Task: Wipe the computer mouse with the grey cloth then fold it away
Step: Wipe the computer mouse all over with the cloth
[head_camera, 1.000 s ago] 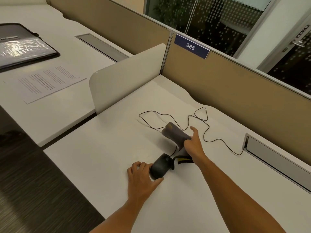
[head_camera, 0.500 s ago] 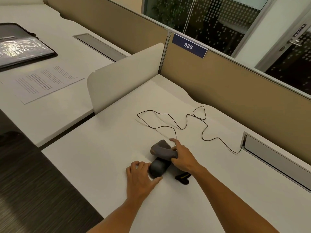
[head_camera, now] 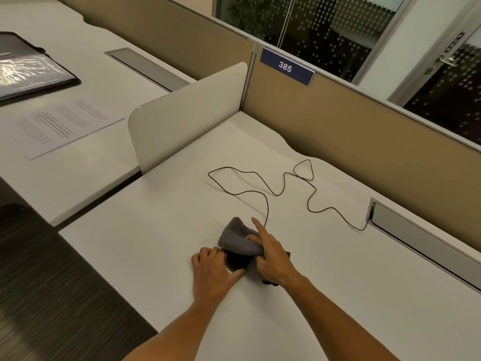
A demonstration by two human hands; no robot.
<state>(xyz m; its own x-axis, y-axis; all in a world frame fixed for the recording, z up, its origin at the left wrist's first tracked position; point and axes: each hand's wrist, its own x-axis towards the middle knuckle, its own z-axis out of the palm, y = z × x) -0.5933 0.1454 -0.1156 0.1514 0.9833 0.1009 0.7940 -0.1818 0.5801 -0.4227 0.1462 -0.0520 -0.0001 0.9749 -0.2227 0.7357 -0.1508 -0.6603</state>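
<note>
Two hands [head_camera: 212, 276] [head_camera: 273, 259] on white desk [head_camera: 338, 295], beige partition [head_camera: 364, 142] behind.

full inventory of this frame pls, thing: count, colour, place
computer mouse: 1, black, near desk, mostly under the cloth
grey cloth: 1, grey, bunched over the mouse
cable: 1, black, looping over the desk to the right slot
desk: 1, white, near
divider: 1, white, left edge of desk
number plate: 1, blue, reads 385, on tan partition
printed sheet: 1, white, left desk
folder: 1, black, far left
left hand: 1, steadies the mouse
right hand: 1, holds the cloth, index finger straight
</note>
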